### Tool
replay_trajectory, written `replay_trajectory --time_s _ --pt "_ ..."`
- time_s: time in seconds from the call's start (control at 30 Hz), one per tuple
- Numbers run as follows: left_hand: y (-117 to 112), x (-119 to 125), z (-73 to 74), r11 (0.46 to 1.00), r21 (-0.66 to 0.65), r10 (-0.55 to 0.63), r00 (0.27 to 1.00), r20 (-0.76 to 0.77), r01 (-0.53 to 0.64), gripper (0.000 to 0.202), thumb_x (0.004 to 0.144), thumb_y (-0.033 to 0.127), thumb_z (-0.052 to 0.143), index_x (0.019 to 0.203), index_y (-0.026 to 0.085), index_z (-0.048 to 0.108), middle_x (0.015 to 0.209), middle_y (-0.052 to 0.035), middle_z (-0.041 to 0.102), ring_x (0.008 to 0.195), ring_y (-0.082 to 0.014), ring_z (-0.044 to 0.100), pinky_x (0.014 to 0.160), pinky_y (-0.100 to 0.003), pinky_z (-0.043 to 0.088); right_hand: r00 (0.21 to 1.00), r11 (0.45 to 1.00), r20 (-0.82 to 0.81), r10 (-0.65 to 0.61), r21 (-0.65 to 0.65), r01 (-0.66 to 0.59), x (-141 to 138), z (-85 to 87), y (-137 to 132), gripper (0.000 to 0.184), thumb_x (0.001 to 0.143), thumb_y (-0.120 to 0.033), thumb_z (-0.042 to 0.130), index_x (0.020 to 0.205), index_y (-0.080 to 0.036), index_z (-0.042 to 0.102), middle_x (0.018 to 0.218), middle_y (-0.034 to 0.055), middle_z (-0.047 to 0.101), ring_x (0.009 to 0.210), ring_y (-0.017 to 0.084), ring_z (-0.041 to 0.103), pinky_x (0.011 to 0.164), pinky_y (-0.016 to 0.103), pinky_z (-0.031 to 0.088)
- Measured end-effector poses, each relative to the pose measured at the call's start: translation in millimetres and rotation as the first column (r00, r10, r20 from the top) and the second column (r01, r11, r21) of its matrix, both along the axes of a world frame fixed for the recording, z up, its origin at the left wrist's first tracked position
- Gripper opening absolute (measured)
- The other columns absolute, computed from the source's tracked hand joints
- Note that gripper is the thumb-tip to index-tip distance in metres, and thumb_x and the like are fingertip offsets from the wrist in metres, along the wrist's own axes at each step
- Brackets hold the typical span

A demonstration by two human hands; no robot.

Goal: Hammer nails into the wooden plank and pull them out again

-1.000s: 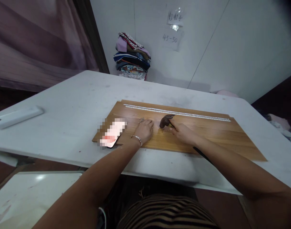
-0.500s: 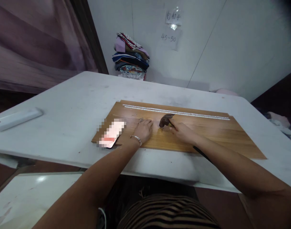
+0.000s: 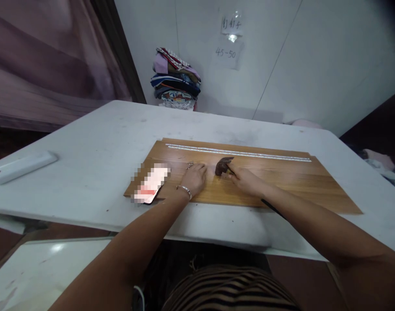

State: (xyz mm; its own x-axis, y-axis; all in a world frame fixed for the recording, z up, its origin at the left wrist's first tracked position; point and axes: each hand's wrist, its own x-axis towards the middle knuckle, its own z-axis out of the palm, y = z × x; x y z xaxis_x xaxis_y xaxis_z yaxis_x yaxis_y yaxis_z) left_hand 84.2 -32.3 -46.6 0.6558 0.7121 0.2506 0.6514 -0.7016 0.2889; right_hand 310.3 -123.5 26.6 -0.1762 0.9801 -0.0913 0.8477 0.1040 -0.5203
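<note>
My right hand (image 3: 247, 179) is wrapped around the handle of a claw hammer (image 3: 221, 167). The hammer's dark head is low over a wooden board (image 3: 281, 181), with its claw pointing away; whether it touches the wood I cannot tell, and any nail under it is hidden. To the left, my left hand (image 3: 195, 178) lies palm down on the board, fingers stretched forward, a bracelet on the wrist. Several small nails (image 3: 189, 165) lie beside its fingers, and a single thin nail (image 3: 181, 157) is a little farther off.
Two measuring strips (image 3: 239, 153) run along the board's far side. A phone (image 3: 152, 185) with a blurred screen rests on its left end. The board is on a white table (image 3: 87, 142), with a white plastic piece (image 3: 25, 166) at the left and folded clothes (image 3: 176, 80) by the wall.
The hammer head has dropped slightly and its claw tilts a bit differently. My left hand stays in place on the board. The whole view has shifted a little.
</note>
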Motion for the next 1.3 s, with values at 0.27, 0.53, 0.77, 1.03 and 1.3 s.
replay_trajectory --time_s 0.27,0.53,0.77,1.03,1.3 --pt "-1 1 2.0 1.0 0.008 -0.002 1.0 -0.007 0.002 0.03 0.102 0.015 0.045 0.111 0.015 0.073 0.123 -0.0155 0.073 0.118 -0.0257 0.066 0.109 -0.041 0.049 0.999 0.999 0.027 -0.034 -0.019 0.034 -3 13.4 0 0.052 0.1 -0.034 0.049 0.15 -0.021 0.054 0.111 0.0128 0.079 0.089 0.03 0.073 0.08 0.038 0.054" --pt "0 0 2.0 1.0 0.013 -0.005 1.0 -0.009 0.006 0.032 0.102 0.014 0.045 0.113 0.014 0.074 0.124 -0.0153 0.073 0.117 -0.0253 0.067 0.109 -0.042 0.05 1.0 1.0 0.01 0.012 0.024 -0.012 -4 6.1 0 0.049 0.101 -0.032 0.048 0.148 -0.018 0.055 0.111 0.0129 0.079 0.085 0.027 0.073 0.073 0.034 0.052" --pt "1 0 -1.1 1.0 0.017 -0.003 1.0 -0.018 0.003 0.031 0.102 0.015 0.045 0.112 0.014 0.074 0.123 -0.0153 0.074 0.117 -0.0256 0.067 0.108 -0.041 0.05 0.999 1.0 0.051 0.008 0.004 -0.009 -3 3.1 1 0.051 0.101 -0.029 0.047 0.15 -0.017 0.053 0.117 0.0151 0.078 0.091 0.029 0.074 0.076 0.035 0.052" --pt "1 0 -2.2 1.0 0.025 -0.011 1.0 -0.001 0.011 0.029 0.101 0.015 0.046 0.11 0.015 0.074 0.12 -0.0148 0.074 0.113 -0.0252 0.067 0.107 -0.041 0.05 0.999 1.0 0.031 -0.012 -0.002 0.012 -4 8.4 3 0.053 0.1 -0.033 0.05 0.151 -0.019 0.052 0.109 0.0123 0.079 0.085 0.027 0.073 0.074 0.033 0.051" --pt "1 2 -3.2 1.0 0.022 0.006 1.0 -0.013 -0.005 0.031 0.102 0.015 0.044 0.111 0.014 0.074 0.122 -0.015 0.074 0.116 -0.0252 0.066 0.108 -0.04 0.05 1.0 1.0 0.012 0.011 0.011 -0.012 -4 2.8 3 0.05 0.101 -0.031 0.05 0.149 -0.02 0.054 0.111 0.0125 0.079 0.087 0.027 0.073 0.074 0.033 0.051"
